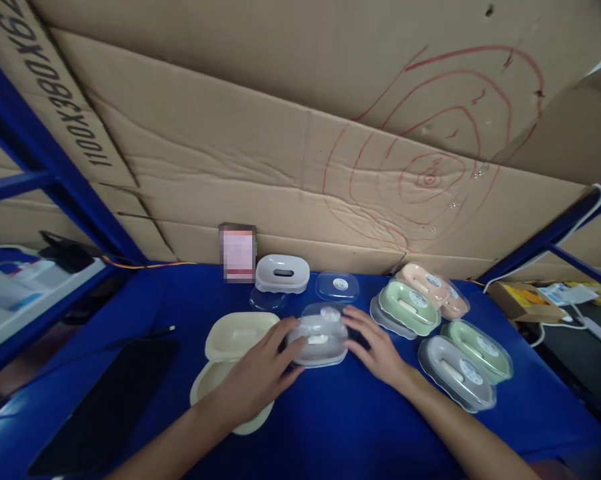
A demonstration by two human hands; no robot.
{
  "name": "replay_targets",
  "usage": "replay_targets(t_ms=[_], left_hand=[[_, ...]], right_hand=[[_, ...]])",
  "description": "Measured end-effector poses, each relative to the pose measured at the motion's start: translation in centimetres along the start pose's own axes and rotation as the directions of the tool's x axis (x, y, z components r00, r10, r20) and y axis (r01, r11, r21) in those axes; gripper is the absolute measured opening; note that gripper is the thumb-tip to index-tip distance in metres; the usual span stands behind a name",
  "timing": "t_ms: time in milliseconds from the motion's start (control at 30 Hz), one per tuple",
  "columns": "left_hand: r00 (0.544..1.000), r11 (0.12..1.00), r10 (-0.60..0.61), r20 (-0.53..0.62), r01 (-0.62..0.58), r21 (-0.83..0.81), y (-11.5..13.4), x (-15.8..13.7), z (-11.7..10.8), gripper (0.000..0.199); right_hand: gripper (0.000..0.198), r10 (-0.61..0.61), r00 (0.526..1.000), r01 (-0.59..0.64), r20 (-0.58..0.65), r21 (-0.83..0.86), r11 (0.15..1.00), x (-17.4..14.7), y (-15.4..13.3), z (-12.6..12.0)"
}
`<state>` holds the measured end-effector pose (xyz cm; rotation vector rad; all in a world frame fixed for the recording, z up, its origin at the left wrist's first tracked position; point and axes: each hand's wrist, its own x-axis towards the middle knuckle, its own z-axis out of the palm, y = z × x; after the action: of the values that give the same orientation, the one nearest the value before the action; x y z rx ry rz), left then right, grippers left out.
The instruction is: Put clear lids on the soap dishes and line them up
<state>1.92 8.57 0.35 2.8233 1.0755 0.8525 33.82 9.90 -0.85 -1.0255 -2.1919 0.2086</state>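
- Left hand (275,357) and right hand (377,347) grip a clear-lidded grey oval plastic box (317,328) between side edges of the blue bench (350,433);
- uneven pressure could skew its lid (311,311).

Left grip (261,365), right grip (379,348), apparently half-curled.

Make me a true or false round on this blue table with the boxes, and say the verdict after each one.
1. The left hand and right hand are at opposite ends of a grey box. True.
2. The cream tubs lie beyond the right hand. False: the cream tubs lie on the left, one partly hidden by the left arm.
3. The pale box at the back has a dark slot. True.
4. The cardboard behind is unmarked. False: red rings are drawn on it.
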Motion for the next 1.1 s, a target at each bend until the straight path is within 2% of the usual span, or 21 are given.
replay_targets(t_ms=[100,200,300,400,467,567,700,833,900,1033,1100], left_hand=[[0.999,0.999,-0.037,-0.008,0.037,0.021,-0.6,-0.1,-0.3,0.038],[0.999,0.999,-0.050,0.021,0.050,0.017,-1.1,-0.2,-0.2,0.040],[0.998,0.999,-0.046,0.050,0.044,0.024,-1.3,-0.3,0.0,0.044],[0.996,0.998,-0.057,0.067,0.056,0.026,-1.4,-0.4,0.2,0.055],[0.995,0.997,-0.071,0.075,0.071,0.006,-1.5,-0.5,0.5,0.056],[0.995,0.994,-0.093,0.047,0.095,-0.050,-1.7,-0.7,1.2,0.050],[0.988,0.978,-0.152,0.008,0.151,-0.143,-1.7,-0.7,2.0,0.047],[0.983,0.967,-0.180,0.027,0.182,-0.179,-1.9,-0.6,1.8,0.051],[0.985,0.970,-0.171,0.037,0.175,-0.170,-2.0,-0.5,1.7,0.054],[0.992,0.979,-0.120,0.047,0.126,-0.157,-2.1,-0.6,1.9,0.053],[0.993,0.983,-0.107,0.044,0.112,-0.143,-2.0,-0.6,2.0,0.053]], right_hand=[[0.049,-0.144,0.984,0.147,0.104,-0.025,0.989,-0.3,-1.4,0.0],[0.059,-0.212,0.960,0.233,0.181,-0.100,0.967,0.2,-2.0,0.1],[0.075,-0.199,0.957,0.235,0.212,-0.161,0.959,0.3,-1.7,0.2],[0.084,-0.124,0.972,0.162,0.198,-0.186,0.969,0.0,-1.2,0.5],[0.083,-0.104,0.974,0.148,0.199,-0.224,0.963,-0.2,-1.0,0.7],[0.073,-0.149,0.962,0.211,0.230,-0.278,0.937,-0.2,-1.0,0.8],[0.068,-0.217,0.943,0.277,0.253,-0.232,0.932,0.1,-1.3,0.9],[0.067,-0.245,0.934,0.312,0.262,-0.256,0.915,0.1,-1.7,1.3],[0.070,-0.230,0.934,0.296,0.273,-0.231,0.927,0.2,-1.7,1.5],[0.082,-0.092,0.967,0.129,0.238,-0.143,0.981,0.3,-1.3,1.8],[0.081,-0.041,0.972,0.074,0.231,-0.135,0.988,0.4,-1.0,1.7]])
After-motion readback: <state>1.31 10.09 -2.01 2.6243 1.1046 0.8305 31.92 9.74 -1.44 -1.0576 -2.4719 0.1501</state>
